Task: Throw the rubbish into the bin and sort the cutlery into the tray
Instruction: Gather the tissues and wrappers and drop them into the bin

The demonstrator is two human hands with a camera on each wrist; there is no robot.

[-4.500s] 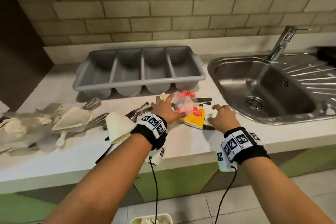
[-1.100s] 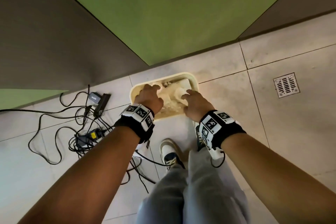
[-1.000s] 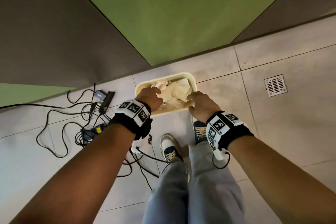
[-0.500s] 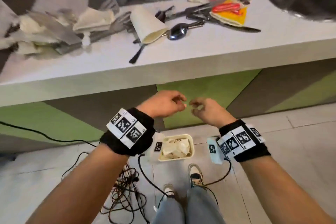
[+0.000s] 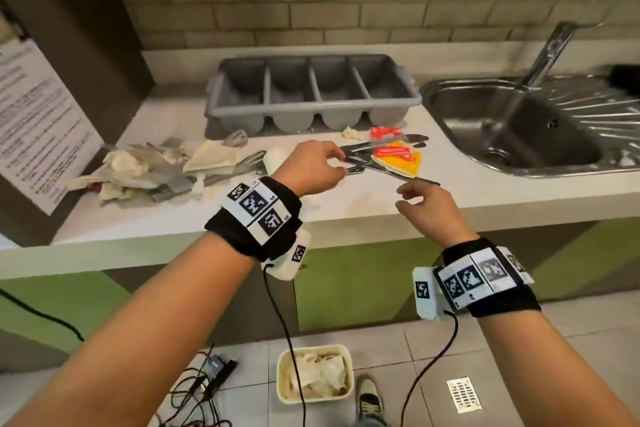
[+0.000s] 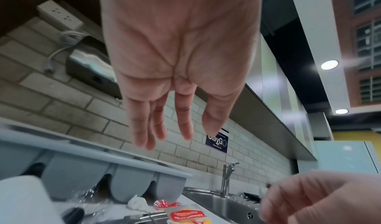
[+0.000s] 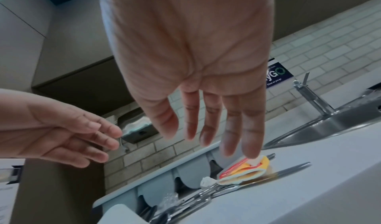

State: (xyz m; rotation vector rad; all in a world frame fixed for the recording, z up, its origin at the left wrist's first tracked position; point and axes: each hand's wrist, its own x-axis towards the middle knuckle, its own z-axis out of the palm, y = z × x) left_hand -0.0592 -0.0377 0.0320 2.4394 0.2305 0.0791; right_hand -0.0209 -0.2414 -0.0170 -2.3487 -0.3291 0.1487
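Observation:
My left hand (image 5: 329,163) hovers open and empty over the counter, just left of a pile of knives and forks (image 5: 360,158). Lower and nearer the counter's front edge, my right hand (image 5: 415,194) is also open with nothing in it. In the wrist views the left hand's fingers (image 6: 163,129) and the right hand's fingers (image 7: 233,129) hang straight. A yellow and red wrapper (image 5: 398,159) lies on the cutlery, with a red sachet (image 5: 384,132) behind it. The grey four-compartment tray (image 5: 311,107) stands at the back. The cream bin (image 5: 287,399) sits on the floor, holding crumpled paper.
A white paper cup (image 5: 273,159) lies behind my left wrist. Crumpled napkins and more cutlery (image 5: 145,166) are heaped at the counter's left. A steel sink (image 5: 519,128) with a tap is on the right. Cables (image 5: 197,392) lie on the floor left of the bin.
Both hands have risen from the bin on the floor, where they let go of rubbish, up to the counter. My view lifted from the floor to the counter.

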